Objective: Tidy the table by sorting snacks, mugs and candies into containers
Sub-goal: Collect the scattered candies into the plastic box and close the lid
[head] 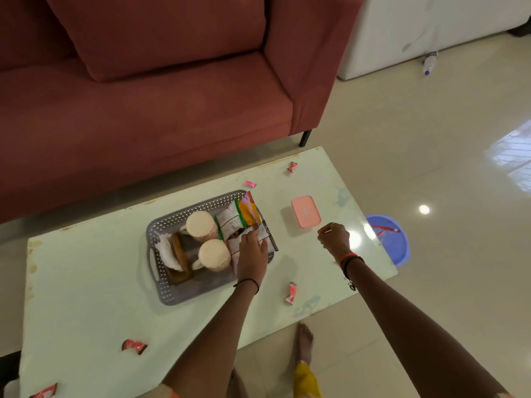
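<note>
A grey perforated basket (161,280) sits mid-table. It holds two upturned mugs (201,225) (214,255), a brown-and-white item and several snack packets (244,215). My left hand (253,254) rests inside the basket's right end, fingers on a snack packet. My right hand (334,238) hovers over the table beside a small pink lidded box (306,211), fingers curled, nothing visible in them. Loose red and pink candies lie on the table: (292,167), (250,184), (290,293), (133,346), (44,392).
The pale green table (86,282) stands in front of a red sofa (143,110). A blue plastic tub (393,239) sits on the tiled floor past the table's right edge. A bottle (430,63) lies by the white wall unit. My bare foot (304,340) is near the table.
</note>
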Demonstrator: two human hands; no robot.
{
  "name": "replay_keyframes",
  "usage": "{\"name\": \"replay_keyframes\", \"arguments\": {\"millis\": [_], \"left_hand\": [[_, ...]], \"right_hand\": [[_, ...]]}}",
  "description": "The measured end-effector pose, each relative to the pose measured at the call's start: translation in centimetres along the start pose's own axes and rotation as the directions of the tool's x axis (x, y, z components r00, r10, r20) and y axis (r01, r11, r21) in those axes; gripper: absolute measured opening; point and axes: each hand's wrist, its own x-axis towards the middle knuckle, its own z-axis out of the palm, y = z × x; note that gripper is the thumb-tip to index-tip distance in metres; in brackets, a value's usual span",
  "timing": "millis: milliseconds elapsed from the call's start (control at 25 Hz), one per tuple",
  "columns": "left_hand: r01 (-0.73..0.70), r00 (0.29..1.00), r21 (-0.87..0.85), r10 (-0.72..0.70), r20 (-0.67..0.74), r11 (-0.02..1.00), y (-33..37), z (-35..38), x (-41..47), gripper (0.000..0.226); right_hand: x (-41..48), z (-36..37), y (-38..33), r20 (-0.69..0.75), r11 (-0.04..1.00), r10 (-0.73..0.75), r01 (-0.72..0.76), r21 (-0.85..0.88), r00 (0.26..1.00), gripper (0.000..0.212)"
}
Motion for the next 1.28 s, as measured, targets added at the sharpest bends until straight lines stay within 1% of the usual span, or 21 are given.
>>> {"name": "replay_keyframes", "arguments": {"millis": [120,160,320,440,520,600,680,720,800,880,920,1000,1080,1120,1200,1240,1280], "left_hand": [[0.072,0.995,-0.081,-0.066,0.079,0.994,2.4,4.0,1.6,0.03],[0.095,0.992,-0.086,-0.087,0.093,0.992,3.2,5.3,2.2,0.029],[0.136,0.982,-0.025,-0.131,0.134,0.99,4.8,9.6,4.9,0.034],[0.244,0.961,-0.023,-0.238,0.142,0.97,5.4,12.5,7.5,0.044],[0.314,0.94,-0.022,-0.307,0.151,0.949,5.4,13.8,8.8,0.049],[0.375,0.915,-0.025,-0.365,0.169,0.927,5.1,14.9,9.9,0.051],[0.389,0.904,0.0,-0.382,0.194,0.921,4.5,16.0,10.8,0.049],[0.39,0.9,0.014,-0.384,0.204,0.921,4.2,16.4,11.2,0.047],[0.421,0.89,-0.005,-0.412,0.194,0.907,3.7,16.9,12.0,0.041],[0.444,0.884,-0.029,-0.432,0.177,0.896,3.3,17.0,12.3,0.032],[0.463,0.876,-0.047,-0.449,0.178,0.885,3.1,17.0,12.3,0.028],[0.531,0.84,-0.131,-0.5,0.21,0.837,3.2,17.0,12.3,0.021],[0.615,0.783,-0.191,-0.564,0.263,0.765,3.7,17.1,11.9,0.026],[0.666,0.743,-0.23,-0.6,0.298,0.71,4.2,17.2,11.6,0.027],[0.753,0.658,-0.332,-0.625,0.42,0.568,4.9,17.5,10.8,0.024],[0.778,0.627,-0.35,-0.605,0.492,0.521,5.2,17.6,10.5,0.023],[0.795,0.602,-0.341,-0.583,0.546,0.501,5.6,17.5,10.1,0.023]], "right_hand": [[3.0,-1.7,0.7,0.021,1.0,-0.002,0.002,0.001,1.0,0.028],[4.2,-2.1,1.0,0.023,1.0,-0.007,0.007,-0.011,1.0,0.028],[8.2,-2.4,1.6,0.077,0.997,-0.043,0.048,-0.059,0.996,0.019],[11.4,-2.0,1.1,0.135,0.991,-0.097,0.107,-0.074,0.986,0.022],[13.0,-1.4,0.2,0.204,0.979,-0.154,0.178,-0.104,0.967,0.025],[14.6,-0.8,-1.0,0.291,0.942,-0.213,0.275,-0.193,0.933,0.038],[15.9,-0.2,-2.1,0.378,0.904,-0.217,0.331,-0.27,0.9,0.052],[16.4,0.1,-2.3,0.4,0.886,-0.206,0.343,-0.31,0.893,0.054],[16.8,0.7,-2.4,0.389,0.877,-0.141,0.297,-0.377,0.91,0.051],[16.4,1.0,-1.7,0.354,0.906,-0.022,0.168,-0.388,0.935,0.044],[16.1,1.1,-1.2,0.351,0.92,0.045,0.098,-0.379,0.935,0.043],[15.3,1.1,-0.2,0.377,0.943,0.168,-0.037,-0.331,0.911,0.04],[15.0,1.2,0.2,0.394,0.963,0.217,-0.129,-0.238,0.893,0.031],[15.1,1.2,0.1,0.386,0.97,0.208,-0.139,-0.2,0.899,0.026],[15.7,1.4,-0.2,0.338,0.981,0.153,-0.1,-0.167,0.929,0.027],[16.1,1.4,-0.4,0.314,0.985,0.113,-0.066,-0.158,0.943,0.029],[16.4,1.4,-0.6,0.298,0.988,0.065,-0.02,-0.154,0.952,0.031]]}}
